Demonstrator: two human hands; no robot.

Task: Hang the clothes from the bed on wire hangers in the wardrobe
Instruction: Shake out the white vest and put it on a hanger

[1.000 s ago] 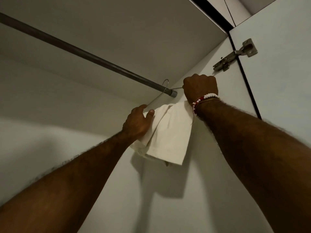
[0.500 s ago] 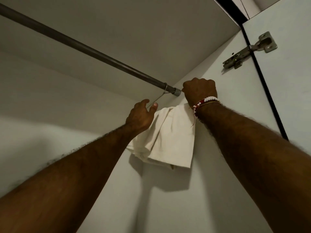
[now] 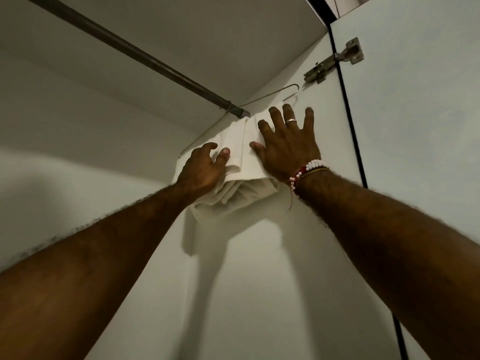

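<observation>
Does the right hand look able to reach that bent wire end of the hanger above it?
Probably yes: the right hand lies open on the cloth, its fingertips just below the hanger's wire bend, nothing between.

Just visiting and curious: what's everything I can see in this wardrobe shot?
rail: one, dark grey, top left to centre
hanger: one, silver wire, at the rail's end
cloth: one, cream, draped on the hanger
door: one, white, right
hinge: one, silver, on the door's edge
ring: one, silver, right hand
bracelet: one, white and red beads, right wrist
left hand: one, holding the cloth
right hand: one, open, flat on the cloth
</observation>
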